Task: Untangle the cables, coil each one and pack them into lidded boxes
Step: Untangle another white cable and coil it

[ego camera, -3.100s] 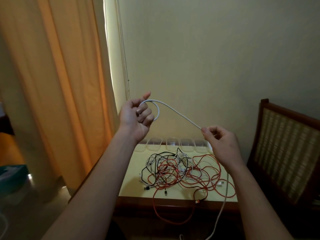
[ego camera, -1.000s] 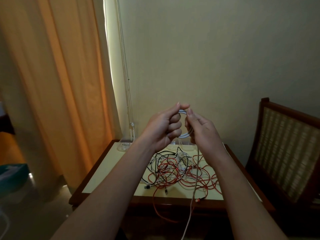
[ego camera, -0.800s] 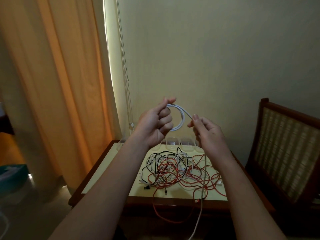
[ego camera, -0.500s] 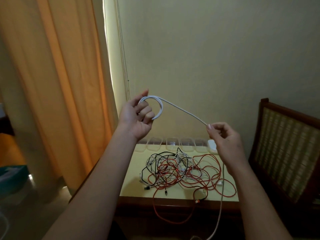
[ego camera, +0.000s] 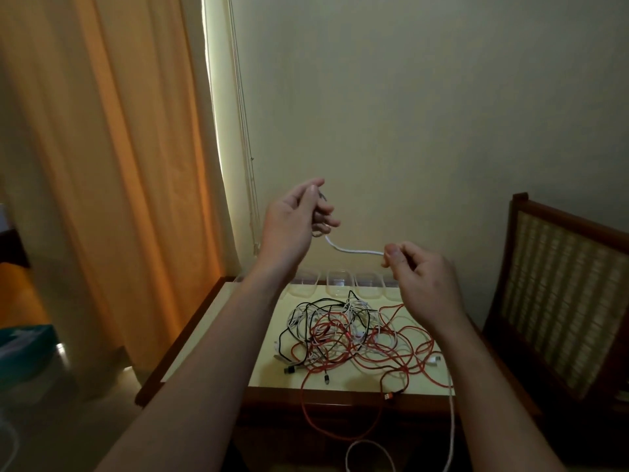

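Above the worktop (ego camera: 266, 370), the left hand (ego camera: 292, 220) curls round the white cable (ego camera: 354, 251) and the right hand (ego camera: 422, 278) pinches it nearby, likely to form a loop clear of the tangle (ego camera: 340, 335).

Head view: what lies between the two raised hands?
A sagging stretch of thin white cable, held by left hand and right hand, in the head view.
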Motion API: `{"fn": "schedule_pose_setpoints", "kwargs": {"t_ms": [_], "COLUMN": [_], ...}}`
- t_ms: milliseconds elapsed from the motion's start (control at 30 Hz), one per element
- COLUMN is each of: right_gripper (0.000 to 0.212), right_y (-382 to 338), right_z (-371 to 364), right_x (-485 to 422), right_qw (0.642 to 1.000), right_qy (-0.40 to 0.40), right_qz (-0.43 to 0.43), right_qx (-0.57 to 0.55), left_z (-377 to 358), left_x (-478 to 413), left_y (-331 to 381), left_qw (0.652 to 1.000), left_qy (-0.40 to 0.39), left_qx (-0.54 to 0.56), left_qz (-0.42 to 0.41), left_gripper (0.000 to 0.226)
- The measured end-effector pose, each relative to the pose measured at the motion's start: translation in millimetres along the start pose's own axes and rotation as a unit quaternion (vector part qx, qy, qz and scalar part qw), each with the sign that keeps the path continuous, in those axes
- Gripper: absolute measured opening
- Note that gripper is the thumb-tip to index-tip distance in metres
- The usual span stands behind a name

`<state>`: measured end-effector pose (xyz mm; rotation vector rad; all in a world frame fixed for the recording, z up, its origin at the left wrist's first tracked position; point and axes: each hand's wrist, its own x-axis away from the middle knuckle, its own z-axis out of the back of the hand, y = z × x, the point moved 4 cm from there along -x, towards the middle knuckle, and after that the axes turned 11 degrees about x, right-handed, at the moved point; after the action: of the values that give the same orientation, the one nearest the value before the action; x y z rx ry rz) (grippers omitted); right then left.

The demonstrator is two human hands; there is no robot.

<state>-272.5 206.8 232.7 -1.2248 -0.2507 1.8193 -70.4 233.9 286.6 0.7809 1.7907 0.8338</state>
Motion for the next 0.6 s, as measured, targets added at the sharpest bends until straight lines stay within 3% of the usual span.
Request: {"fn": "schedule_pose_setpoints", "kwargs": {"t_ms": [333, 600], "right_gripper": [0.041, 0.037], "right_y": [-33, -28], "right_z": [9, 7], "right_x": [-7, -11], "right_qw": [0.998, 0.993], "right_qy": [0.019, 0.075], "right_qz": [0.035, -0.025], "right_qx": [-0.054, -0.086], "left_z": [-29, -40], "left_x": [19, 24], "left_y": [-11, -11], "left_qw": [0.98, 0.963], "left_qy": [-0.146, -0.18], "left_qx": [-0.128, 0.086], "left_qz": [0.044, 0.178], "left_gripper": [0.03, 0.034]}}
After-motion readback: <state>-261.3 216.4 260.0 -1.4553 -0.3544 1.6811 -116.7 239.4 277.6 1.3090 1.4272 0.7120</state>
